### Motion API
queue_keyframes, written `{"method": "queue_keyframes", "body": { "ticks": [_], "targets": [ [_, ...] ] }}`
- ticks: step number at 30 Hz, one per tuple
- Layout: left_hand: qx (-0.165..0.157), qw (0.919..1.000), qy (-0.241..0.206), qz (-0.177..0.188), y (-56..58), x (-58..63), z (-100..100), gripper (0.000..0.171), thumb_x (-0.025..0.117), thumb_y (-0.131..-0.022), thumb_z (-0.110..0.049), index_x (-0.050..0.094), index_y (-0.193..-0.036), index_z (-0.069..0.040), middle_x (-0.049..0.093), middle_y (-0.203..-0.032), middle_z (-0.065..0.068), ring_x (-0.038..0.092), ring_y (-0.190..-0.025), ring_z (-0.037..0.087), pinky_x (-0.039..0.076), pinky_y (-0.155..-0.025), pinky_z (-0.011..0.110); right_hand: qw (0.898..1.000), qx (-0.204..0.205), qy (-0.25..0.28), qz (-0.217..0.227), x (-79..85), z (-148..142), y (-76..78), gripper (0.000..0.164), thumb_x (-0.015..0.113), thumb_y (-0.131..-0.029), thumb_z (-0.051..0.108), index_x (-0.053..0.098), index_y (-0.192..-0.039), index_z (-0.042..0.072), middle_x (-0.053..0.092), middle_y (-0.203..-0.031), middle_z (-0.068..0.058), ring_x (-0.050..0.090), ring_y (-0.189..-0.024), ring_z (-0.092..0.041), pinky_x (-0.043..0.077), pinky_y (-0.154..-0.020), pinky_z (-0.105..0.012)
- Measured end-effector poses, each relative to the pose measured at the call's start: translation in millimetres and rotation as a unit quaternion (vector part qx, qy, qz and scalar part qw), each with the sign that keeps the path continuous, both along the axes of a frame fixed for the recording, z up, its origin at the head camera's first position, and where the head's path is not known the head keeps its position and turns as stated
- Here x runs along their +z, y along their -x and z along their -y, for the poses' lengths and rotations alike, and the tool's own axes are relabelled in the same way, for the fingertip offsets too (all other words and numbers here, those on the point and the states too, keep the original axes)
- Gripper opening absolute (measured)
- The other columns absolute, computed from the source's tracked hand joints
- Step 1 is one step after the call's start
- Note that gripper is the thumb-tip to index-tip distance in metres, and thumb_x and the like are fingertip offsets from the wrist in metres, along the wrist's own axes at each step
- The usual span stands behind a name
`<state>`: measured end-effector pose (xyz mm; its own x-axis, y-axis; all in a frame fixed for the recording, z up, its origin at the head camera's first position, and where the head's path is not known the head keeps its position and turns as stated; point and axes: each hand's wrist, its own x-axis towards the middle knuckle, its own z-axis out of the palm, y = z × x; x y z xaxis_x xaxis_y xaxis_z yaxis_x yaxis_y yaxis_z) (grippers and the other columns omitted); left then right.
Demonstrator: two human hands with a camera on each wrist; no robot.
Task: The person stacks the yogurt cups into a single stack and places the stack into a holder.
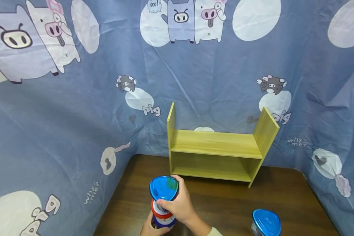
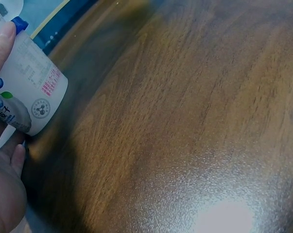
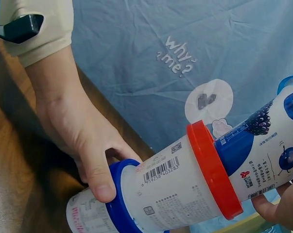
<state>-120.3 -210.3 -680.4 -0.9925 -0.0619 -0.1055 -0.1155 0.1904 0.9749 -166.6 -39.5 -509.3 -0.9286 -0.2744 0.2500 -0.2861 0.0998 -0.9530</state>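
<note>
- Step, likely: the person is stacking lidded berry-print tubs, with the top one being seated.
- Right hand (image 1: 181, 201) is gripping the light-blue-lidded tub (image 1: 164, 187), thumb near its lid edge.
- Left hand (image 1: 153, 226) is bracing below, pinching the dark-blue-lidded tub (image 3: 85, 211) at its lid rim.
- Red-lidded tub (image 3: 170, 189) is sitting between those two; the top tub's base is apparently touching the red lid. Can't tell whether the bottom tub is resting on the table (image 1: 224, 203).
- Next move is probably calling for centering the top tub, then easing the right hand off with the left steadying.
- Spare blue-lidded tub (image 1: 266, 222) is standing well apart, to the right.
- Edges: stack is sitting toward the table's left side, near the patterned backdrop (image 1: 76, 131); two-tier shelf (image 1: 215, 144) is standing behind and rightward.
- Room: bare tabletop is running between stack and spare tub.
</note>
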Motion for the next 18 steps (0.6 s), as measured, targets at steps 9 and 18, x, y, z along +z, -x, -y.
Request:
{"method": "queue_keyframes", "body": {
  "ticks": [9,18],
  "targets": [
    [-0.004,0.9999,-0.001,-0.012,0.1,-1.0,0.1,0.098,0.091,-0.074,-0.028,0.036,-0.151,-0.004,0.060,-0.131,0.020,0.060,-0.114,0.036,0.049,-0.099,0.055,1.000,0.006,-0.008,0.001,-3.5,-0.1,-0.5,0.095,0.091,-0.073,0.034,0.036,-0.148,0.016,0.052,-0.136,-0.013,0.058,-0.115,-0.030,0.053,-0.090,-0.048],
    [-0.003,0.9997,0.005,-0.024,-2.1,-0.7,-1.2,0.097,0.091,-0.074,-0.024,0.036,-0.150,-0.001,0.062,-0.128,0.021,0.062,-0.112,0.036,0.051,-0.095,0.043,1.000,0.007,-0.020,0.012,-4.5,-1.3,-3.7,0.098,0.089,-0.076,0.037,0.033,-0.152,0.013,0.050,-0.139,-0.015,0.055,-0.120,-0.033,0.050,-0.095,-0.054]
  ]
}}
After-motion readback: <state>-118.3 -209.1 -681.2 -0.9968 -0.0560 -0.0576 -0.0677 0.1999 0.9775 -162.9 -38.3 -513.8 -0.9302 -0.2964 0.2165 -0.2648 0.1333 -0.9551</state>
